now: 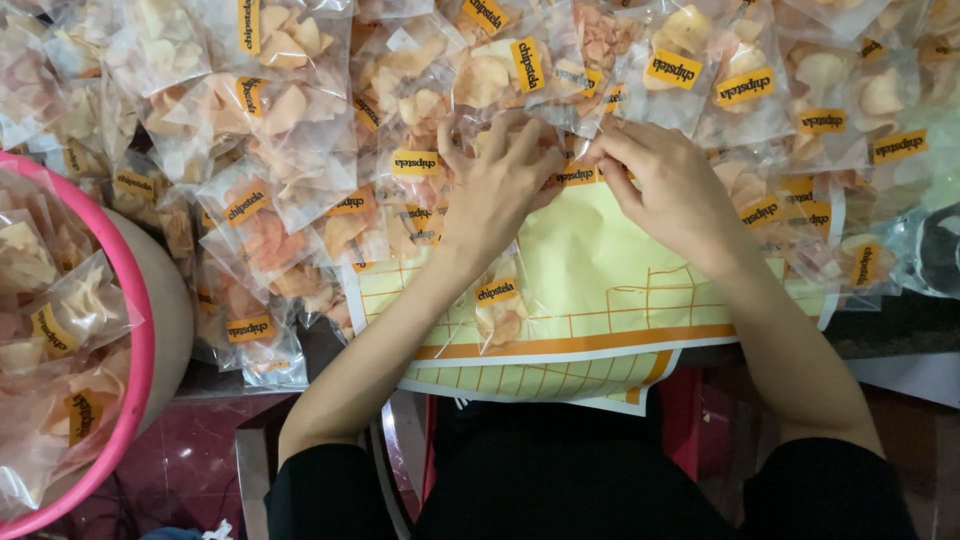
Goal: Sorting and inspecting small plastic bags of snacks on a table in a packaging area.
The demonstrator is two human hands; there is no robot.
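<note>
- Both hands meeting at the far edge of the yellow sheet (pixel 600 270), fingers curled and pinched together on one small clear bag (pixel 572 150) of chips.
- Left hand (pixel 500 185) closed loosely over the bag's near side, thumb and fingertips gripping the plastic.
- Right hand (pixel 665 185) pinching the bag's top edge, right where an orange label (pixel 578 177) sits; whether being pressed on or only held, cannot tell.
- Bag held just above the tabletop, touching the front row of the pile (pixel 420 90).
- Judged well along: dozens of filled, labelled bags heaped across the far side of the tabletop, each with the same orange label showing.
- More labelled bags filling the pink tub (pixel 135 330) at the left, apparently finished stock as well.
- One labelled bag (pixel 498 310) lying alone on the yellow sheet, under the left forearm, apart from the heap.
- No unlabelled bags clearly in sight, so what is left cannot be told; probably little beyond the bag in hand.
- No label roll or spare stickers visible from this view.
</note>
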